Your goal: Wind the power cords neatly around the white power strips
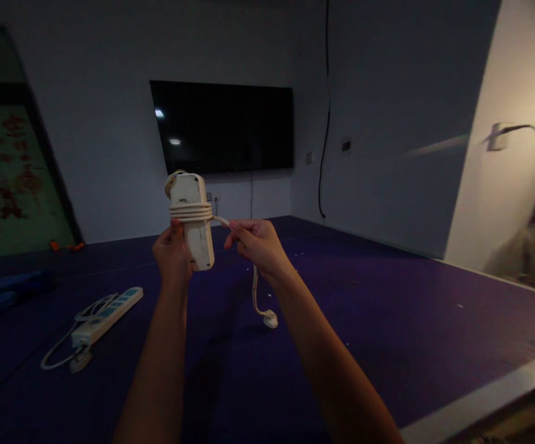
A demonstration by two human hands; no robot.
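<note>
My left hand (174, 251) grips a white power strip (199, 243), held roughly upright above the purple surface with its plain back towards me. Several turns of its white cord (190, 213) are wound around the strip's middle. Pinched in the fingers of my right hand (255, 242) is the free length of that cord, drawn out to the right of the strip. Below this hand the cord hangs down to a white plug (270, 319), which is at or just above the surface; I cannot tell which.
On the purple surface (387, 308), a second power strip (110, 317) lies at left with its cord loosely coiled. Dark blue cloth (8, 290) lies farther left. A television (225, 126) hangs on the far wall. A black cable (326, 154) dangles along the right wall.
</note>
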